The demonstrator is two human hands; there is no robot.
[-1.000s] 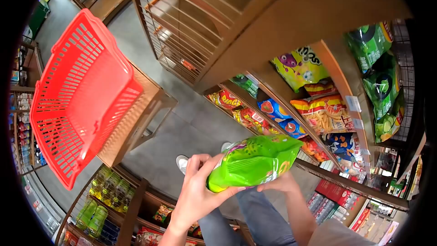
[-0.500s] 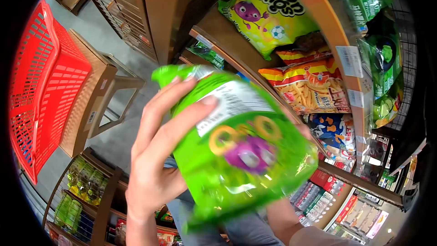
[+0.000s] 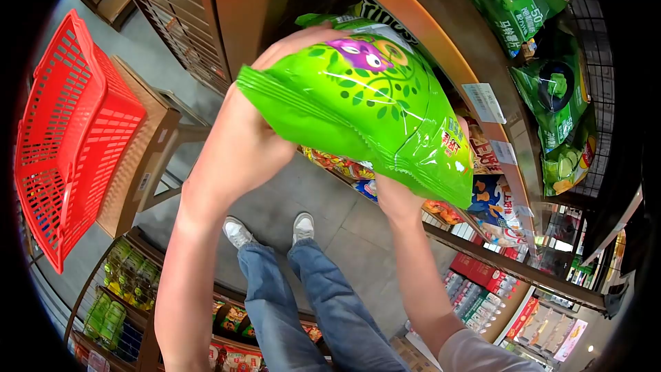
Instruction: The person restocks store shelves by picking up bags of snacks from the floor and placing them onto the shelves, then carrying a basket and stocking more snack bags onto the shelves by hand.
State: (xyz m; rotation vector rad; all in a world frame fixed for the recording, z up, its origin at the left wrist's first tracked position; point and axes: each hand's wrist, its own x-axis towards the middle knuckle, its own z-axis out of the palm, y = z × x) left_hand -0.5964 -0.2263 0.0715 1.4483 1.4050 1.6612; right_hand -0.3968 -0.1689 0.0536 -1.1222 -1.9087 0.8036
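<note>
A green bag of onion rings with a purple cartoon character is between my two hands, in front of the shelf opening. My left hand grips it from the left, its fingers partly behind the bag. From below, my right hand reaches behind the bag's right side; most of its fingers are hidden by it. The bag's far end is at the shelf, next to another bag with dark lettering that shows only in part. A blue snack bag lies on the shelf at the right.
A curved shelf edge with price tags runs past the bag. Green potato chip bags stand in the outer rack at the right. On the left, a red shopping basket rests on a cardboard box over a stool.
Both hands have carried the onion rings bag up and towards the shelf, turning it. It now covers most of the bags on the shelf, and my legs and shoes have come into view.
</note>
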